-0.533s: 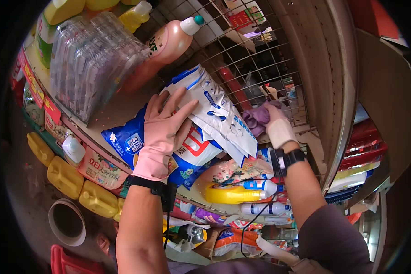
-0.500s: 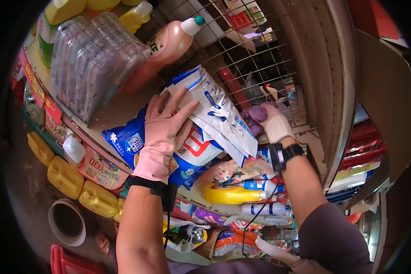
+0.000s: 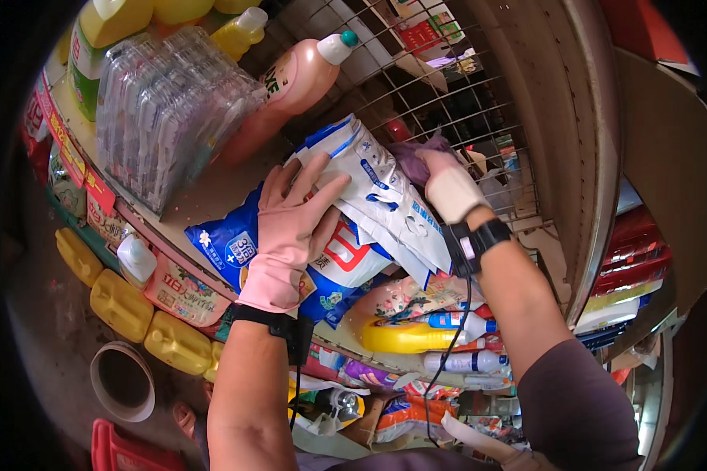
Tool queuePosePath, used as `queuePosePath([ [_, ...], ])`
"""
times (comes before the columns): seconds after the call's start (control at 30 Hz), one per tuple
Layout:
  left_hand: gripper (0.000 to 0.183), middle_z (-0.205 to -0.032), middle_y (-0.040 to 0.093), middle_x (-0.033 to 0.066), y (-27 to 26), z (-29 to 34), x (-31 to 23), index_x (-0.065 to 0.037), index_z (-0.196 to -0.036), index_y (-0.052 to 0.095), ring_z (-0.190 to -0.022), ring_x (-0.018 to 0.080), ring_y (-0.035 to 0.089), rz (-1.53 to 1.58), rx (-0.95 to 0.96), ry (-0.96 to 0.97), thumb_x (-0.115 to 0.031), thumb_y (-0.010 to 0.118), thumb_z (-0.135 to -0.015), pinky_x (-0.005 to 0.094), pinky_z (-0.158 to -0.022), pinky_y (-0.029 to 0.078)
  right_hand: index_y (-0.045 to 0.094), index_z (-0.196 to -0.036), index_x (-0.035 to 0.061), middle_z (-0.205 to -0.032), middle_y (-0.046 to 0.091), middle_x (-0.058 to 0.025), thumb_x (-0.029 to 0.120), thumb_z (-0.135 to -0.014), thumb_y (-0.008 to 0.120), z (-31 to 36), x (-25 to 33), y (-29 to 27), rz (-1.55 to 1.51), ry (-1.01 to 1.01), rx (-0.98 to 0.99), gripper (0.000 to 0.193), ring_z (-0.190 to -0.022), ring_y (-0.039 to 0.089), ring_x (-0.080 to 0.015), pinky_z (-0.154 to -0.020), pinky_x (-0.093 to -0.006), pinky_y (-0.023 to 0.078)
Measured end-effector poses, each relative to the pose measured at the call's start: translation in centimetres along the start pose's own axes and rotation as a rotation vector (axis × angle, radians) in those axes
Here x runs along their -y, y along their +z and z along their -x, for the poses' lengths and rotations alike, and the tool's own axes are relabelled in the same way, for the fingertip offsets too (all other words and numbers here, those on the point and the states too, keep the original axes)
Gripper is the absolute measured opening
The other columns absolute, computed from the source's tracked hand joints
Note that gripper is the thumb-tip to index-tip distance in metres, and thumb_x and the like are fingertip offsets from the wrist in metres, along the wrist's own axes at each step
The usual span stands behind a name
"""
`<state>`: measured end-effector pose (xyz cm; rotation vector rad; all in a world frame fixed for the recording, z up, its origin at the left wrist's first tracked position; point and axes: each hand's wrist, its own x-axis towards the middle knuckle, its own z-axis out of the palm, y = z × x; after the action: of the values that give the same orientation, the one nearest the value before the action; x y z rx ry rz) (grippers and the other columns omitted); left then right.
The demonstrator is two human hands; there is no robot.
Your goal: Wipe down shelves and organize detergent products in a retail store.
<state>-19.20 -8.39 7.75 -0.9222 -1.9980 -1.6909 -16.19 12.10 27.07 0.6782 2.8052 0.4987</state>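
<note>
My left hand [image 3: 294, 216], in a pink glove, lies with fingers spread against a white-and-blue plastic bag [image 3: 381, 192]. The bag leans on the shelf, and a blue bag with red and white print [image 3: 346, 255] shows below it. My right hand [image 3: 452, 184], in a pale glove, grips a crumpled purple cloth [image 3: 408, 157] behind the white bag, close to the wire mesh. A pink bottle with a green-tipped cap [image 3: 294, 86] lies tilted beyond my left hand. Beside it stands a stack of clear plastic cases [image 3: 165, 118].
Wire mesh [image 3: 479, 118] backs the shelf, and a brown metal panel [image 3: 542, 102] rises at right. Nearer lie a yellow bottle [image 3: 404, 336] and a white spray can [image 3: 463, 361]. Yellow jugs [image 3: 122, 302] line the lower left, near a round bucket [image 3: 122, 345] on the floor.
My right hand has shifted left and slightly up with the purple cloth, along the back of the white bag. My left hand keeps its place on the bags; the view has shifted slightly.
</note>
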Motion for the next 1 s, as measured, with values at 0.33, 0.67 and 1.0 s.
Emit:
queuePosePath([
  [0.33,0.05,-0.139,0.048,0.0091,0.5,-0.9,-0.3,-0.025,-0.121,0.062,-0.119,0.0424,0.048,0.006,0.011,-0.008,-0.011,0.067,-0.074,0.053,-0.106,0.032,0.061,-0.117,0.0012,-0.104,0.067,-0.0187,0.018,-0.073,0.075,-4.5,-8.8,6.4,-0.808,0.158,-0.164,0.049,-0.099,0.065,-0.028,-0.085,-0.0363,0.049],
  [0.67,0.05,-0.138,0.049,0.0099,0.3,-0.6,-0.4,-0.023,-0.12,0.063,-0.119,0.0406,0.049,0.017,-0.033,0.011,-0.011,0.069,-0.072,0.0521,-0.104,0.034,0.044,-0.139,0.0267,-0.145,0.038,-0.013,-0.002,-0.077,0.052,-6.0,-0.6,-4.6,0.198,-0.289,-0.951,0.069,-0.13,0.04,-0.0342,-0.105,-0.0431,0.038],
  [1.0,0.05,-0.137,0.05,0.0095,0.2,-0.1,0.1,-0.025,-0.12,0.062,-0.12,0.0403,0.048,0.023,-0.018,-0.006,-0.012,0.069,-0.073,0.054,-0.104,0.035,0.07,-0.088,0.0085,-0.093,0.064,-0.0089,0.0,-0.07,0.062,-8.5,3.1,-1.0,-0.776,-0.427,-0.429,0.021,-0.09,0.062,-0.0266,-0.087,-0.0343,0.048],
])
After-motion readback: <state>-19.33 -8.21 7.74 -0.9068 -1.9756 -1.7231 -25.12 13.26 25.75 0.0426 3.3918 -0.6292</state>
